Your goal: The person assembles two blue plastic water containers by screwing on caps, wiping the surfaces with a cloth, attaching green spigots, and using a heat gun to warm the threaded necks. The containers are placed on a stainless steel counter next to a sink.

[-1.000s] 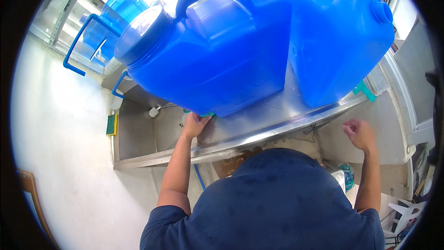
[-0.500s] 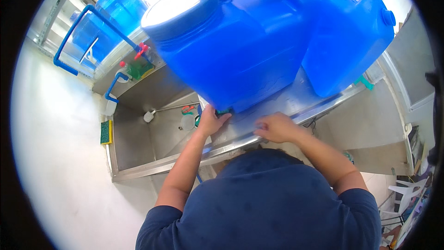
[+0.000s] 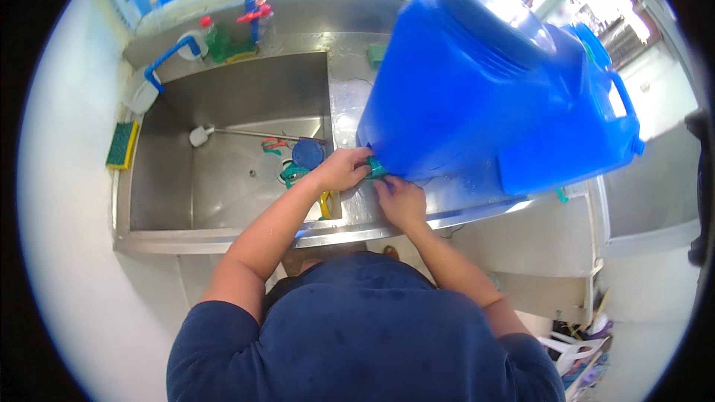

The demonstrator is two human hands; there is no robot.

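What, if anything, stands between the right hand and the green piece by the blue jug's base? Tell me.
Nothing visible: the right hand is beside the green piece, on its near side; the left hand is at its left, not between.

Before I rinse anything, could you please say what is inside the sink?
The sink holds a white-headed rod, a round blue piece, a green item and a yellow item, among others. Whatever lies beneath the left forearm is covered.

Large blue container (image 3: 447, 97), standing upright, small green piece (image 3: 377, 167) at its lower edge
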